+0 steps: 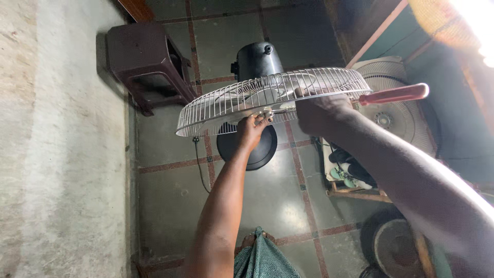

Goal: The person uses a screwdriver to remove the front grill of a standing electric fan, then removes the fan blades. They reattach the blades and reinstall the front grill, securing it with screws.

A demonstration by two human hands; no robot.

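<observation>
Head view: left hand (252, 128) pinching underside rim of guard (267, 95), right hand (321, 110) closed on screwdriver (393, 94) at guard's far edge, handle pointing away right.

White wire fan grille (267, 95), round, domed, tilted nearly flat, rim resting just above the left fingertips (260, 119). Red-handled screwdriver (393, 94), lying level, handle jutting out past the right fingers (321, 105), tip hidden behind them at the rim.
</observation>
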